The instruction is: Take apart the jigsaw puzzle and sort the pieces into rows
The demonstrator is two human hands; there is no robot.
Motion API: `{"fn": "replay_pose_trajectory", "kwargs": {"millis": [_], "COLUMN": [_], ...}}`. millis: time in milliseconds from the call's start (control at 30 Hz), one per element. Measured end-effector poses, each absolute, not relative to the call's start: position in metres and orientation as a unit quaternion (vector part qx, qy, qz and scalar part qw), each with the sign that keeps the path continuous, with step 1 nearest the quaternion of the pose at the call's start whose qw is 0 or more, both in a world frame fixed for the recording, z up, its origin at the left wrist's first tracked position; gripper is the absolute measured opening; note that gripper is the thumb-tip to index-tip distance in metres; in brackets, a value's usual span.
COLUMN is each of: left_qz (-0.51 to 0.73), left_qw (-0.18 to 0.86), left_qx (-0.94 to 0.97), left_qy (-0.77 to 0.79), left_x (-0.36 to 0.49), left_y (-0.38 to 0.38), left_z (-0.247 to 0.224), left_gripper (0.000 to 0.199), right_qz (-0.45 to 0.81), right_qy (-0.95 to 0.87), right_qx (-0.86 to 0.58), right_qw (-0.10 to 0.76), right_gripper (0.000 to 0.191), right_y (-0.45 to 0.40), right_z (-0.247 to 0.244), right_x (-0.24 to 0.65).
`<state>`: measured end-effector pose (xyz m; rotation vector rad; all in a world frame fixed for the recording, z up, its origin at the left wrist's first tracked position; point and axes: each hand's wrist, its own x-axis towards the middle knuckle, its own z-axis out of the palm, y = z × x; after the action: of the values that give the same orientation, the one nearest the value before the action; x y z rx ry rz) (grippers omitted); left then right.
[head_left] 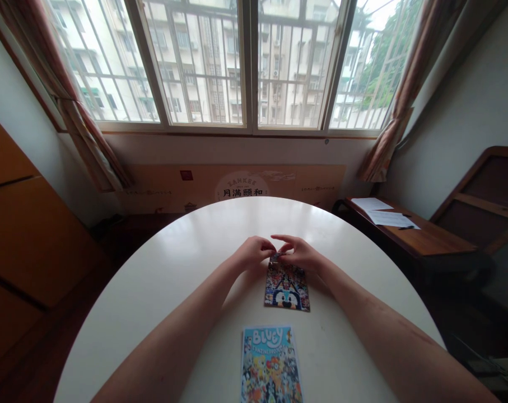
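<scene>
A square picture (286, 288) with a blue cartoon dog's face at its lower edge lies on the white round table (186, 235). At its top edge my left hand (257, 251) and my right hand (296, 251) meet, fingers pinched around a small greyish piece (275, 257). The right index finger sticks out to the left above the pinch. What the piece shows is too small to make out. Nearer to me lies a light-blue sheet (271, 364) reading "BLUEY", crowded with cartoon figures, its lower end cut off by the frame.
At the right, a wooden side table (430, 235) holds papers (390, 218) and pens. A printed board (312, 184) leans beneath the barred window. Curtains (85, 134) hang at both sides, and an orange-brown cabinet (27, 224) stands at the left.
</scene>
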<state>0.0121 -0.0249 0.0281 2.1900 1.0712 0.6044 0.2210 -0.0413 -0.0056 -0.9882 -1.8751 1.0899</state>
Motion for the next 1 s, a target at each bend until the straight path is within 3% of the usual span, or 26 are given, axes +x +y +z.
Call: {"fn": "replay_pose_trajectory", "kwargs": {"millis": [267, 1000], "left_qz": [0.225, 0.243], "left_qw": [0.335, 0.381], "left_qx": [0.820, 0.793], "left_qy": [0.406, 0.409], "left_x": [0.0108, 0.0079], "left_y": [-0.0192, -0.0285], "left_z": [0.0218, 0.0245], "left_gripper": [0.022, 0.021], "right_qz": [0.439, 0.477], "right_qy": [-0.720, -0.704], "right_qx": [-0.389, -0.377], "right_qw": [0.370, 0.368], "right_gripper": [0.093, 0.086], "right_y": [-0.0408, -0.0429], "right_z": [-0.0085, -0.0040], "right_x": [0.2219, 0.2221]}}
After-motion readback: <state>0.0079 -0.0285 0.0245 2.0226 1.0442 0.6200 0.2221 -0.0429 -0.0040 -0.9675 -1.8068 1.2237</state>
